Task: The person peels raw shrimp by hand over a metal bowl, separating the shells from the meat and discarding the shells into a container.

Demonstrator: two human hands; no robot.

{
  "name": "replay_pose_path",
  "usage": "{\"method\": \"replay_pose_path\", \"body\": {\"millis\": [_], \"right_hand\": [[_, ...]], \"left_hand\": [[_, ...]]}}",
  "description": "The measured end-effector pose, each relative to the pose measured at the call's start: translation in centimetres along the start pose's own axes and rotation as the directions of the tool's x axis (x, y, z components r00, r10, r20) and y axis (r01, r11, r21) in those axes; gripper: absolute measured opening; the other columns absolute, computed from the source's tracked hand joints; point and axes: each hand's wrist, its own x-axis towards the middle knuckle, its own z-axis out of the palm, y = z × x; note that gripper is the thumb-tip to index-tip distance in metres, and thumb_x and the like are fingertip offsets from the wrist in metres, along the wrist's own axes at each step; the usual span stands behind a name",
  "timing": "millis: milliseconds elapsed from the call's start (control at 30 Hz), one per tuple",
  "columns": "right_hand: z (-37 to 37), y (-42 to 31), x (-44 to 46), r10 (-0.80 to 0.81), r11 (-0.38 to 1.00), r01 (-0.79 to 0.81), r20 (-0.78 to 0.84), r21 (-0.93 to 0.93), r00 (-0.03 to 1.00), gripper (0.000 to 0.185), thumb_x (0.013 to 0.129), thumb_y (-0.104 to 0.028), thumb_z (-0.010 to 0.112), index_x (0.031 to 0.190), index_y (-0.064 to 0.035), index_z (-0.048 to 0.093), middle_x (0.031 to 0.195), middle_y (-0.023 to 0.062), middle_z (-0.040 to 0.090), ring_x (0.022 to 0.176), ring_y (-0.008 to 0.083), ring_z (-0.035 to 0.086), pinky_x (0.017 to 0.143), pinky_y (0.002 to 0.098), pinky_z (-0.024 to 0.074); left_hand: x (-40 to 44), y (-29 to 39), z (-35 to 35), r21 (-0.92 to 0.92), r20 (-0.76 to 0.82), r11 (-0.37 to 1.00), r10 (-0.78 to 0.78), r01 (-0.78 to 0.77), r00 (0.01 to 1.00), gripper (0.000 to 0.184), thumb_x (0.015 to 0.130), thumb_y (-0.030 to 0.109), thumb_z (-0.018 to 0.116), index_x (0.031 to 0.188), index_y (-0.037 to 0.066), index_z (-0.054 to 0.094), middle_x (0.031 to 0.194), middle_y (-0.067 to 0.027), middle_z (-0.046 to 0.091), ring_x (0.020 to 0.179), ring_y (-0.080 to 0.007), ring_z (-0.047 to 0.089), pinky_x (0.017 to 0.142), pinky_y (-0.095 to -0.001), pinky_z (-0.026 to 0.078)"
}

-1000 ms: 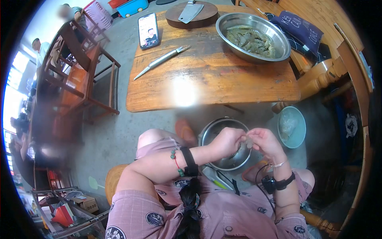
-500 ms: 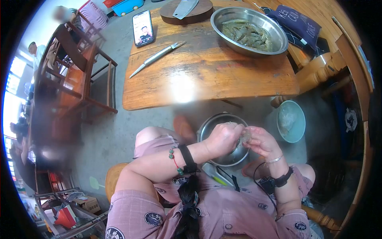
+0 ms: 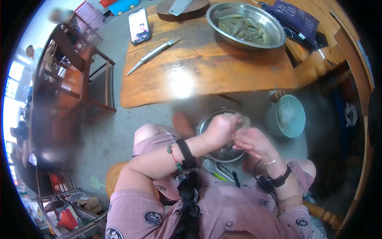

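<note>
My left hand [image 3: 223,129] is closed, with its fingertips pinched beside my right hand [image 3: 253,142], whose fingers are also drawn together. Between and just behind the fingertips shows a small, pale, translucent thing [image 3: 245,122] that looks like a shrimp, mostly hidden by the fingers. Both hands are above a steel basin [image 3: 229,160] on the floor; they cover much of its inside. On the wooden table [image 3: 223,75], a steel bowl [image 3: 212,24] holds several grey-green shrimps [image 3: 242,30] in liquid.
The table also bears a phone [image 3: 138,26], a slim silver tool [image 3: 153,57] and a round board [image 3: 163,12] with a cleaver [image 3: 180,6]. A light-blue bucket [image 3: 299,119] with a plastic bag stands right of the basin. Wooden chairs and two people are at the left.
Both hands have moved slightly left, still close together, and the left hand has risen a little. The pale thing is now more hidden. The view has shifted, so the table items appear higher.
</note>
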Motion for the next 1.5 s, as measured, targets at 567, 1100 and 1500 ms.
{"method": "replay_pose_path", "body": {"millis": [567, 1100, 1500], "right_hand": [[-22.4, -6.7, -3.1, -0.839, 0.344, -0.545, -0.511, -0.765, 0.187, 0.019, 0.086, -0.011, 0.054, 0.102, -0.0033, 0.061, 0.088, 0.0257, 0.066, 0.087, 0.0450, 0.062, 0.078, 0.0494, 0.0485], [-5.3, -4.0, 0.6, -0.518, -0.389, 0.430, 0.580, -0.815, 0.629, 0.032, 0.079, -0.007, 0.066, 0.110, -0.0050, 0.063, 0.106, 0.0122, 0.066, 0.097, 0.0295, 0.062, 0.084, 0.0383, 0.0510], [-3.8, -0.9, 1.8, -0.524, -0.348, 0.466, 0.581, -0.813, 0.623, 0.019, 0.080, -0.014, 0.065, 0.095, -0.0033, 0.062, 0.080, 0.0114, 0.064, 0.076, 0.0283, 0.064, 0.070, 0.0383, 0.0511]], "left_hand": [[-1.9, -5.4, 1.8, -0.465, 0.542, 0.730, -0.214, 0.502, 0.813, 0.024, 0.101, 0.018, 0.046, 0.089, 0.002, 0.059, 0.062, 0.0004, 0.053, 0.051, -0.0101, 0.052, 0.043, -0.0219, 0.038], [0.0, -1.0, -0.1, -0.332, 0.754, 0.266, -0.501, 0.905, 0.424, 0.023, 0.101, 0.017, 0.047, 0.089, 0.000, 0.059, 0.059, 0.0004, 0.051, 0.050, -0.0110, 0.052, 0.043, -0.0225, 0.037], [-0.2, -1.3, 0.5, -0.286, 0.768, 0.254, -0.516, 0.924, 0.379, 0.022, 0.099, 0.013, 0.047, 0.087, 0.001, 0.061, 0.059, 0.0009, 0.051, 0.049, -0.0112, 0.053, 0.041, -0.0220, 0.036]]}}
